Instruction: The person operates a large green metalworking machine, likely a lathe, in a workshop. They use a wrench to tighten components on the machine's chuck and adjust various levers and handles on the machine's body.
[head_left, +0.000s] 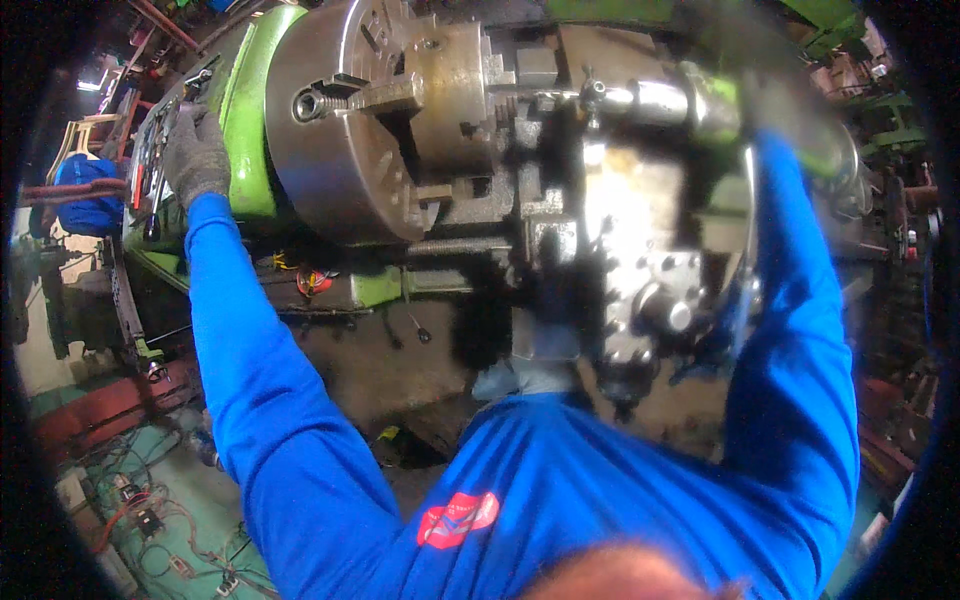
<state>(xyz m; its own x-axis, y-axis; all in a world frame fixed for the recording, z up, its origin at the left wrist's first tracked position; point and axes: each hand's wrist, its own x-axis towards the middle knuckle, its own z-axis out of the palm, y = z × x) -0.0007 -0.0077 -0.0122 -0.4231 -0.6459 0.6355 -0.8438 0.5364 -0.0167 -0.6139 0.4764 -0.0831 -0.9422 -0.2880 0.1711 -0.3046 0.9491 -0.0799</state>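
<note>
Apart, two hands at a lathe: left over loose tools, right a blur by the steel cylinder

The left hand (pixel 197 155), in a dark grey glove, reaches over the tools (pixel 152 160) with its back to the camera. Its fingertips are hidden, so I cannot tell how wide the hand is or whether it grips any of them. The tools lie under it and just to its left, slim and metallic, one with a red handle. A wrench (pixel 200 78) shows just beyond the fingers. Close on this hand's right stands the green housing (pixel 255 110), and past that the big round chuck (pixel 330 190) with its stepped jaws. Farther left of the hand is a blue bundle (pixel 88 195). Below it, well down, cables (pixel 175 535) trail over a green floor (pixel 215 500).

The right hand (pixel 785 95) is smeared by motion; I cannot tell whether it is spread, closed or holding anything. Near it, to its left, is the shiny steel cylinder (pixel 660 102). Lower left of this hand sits a bolted steel block (pixel 650 290). Blue sleeves run from both hands down toward the body.
</note>
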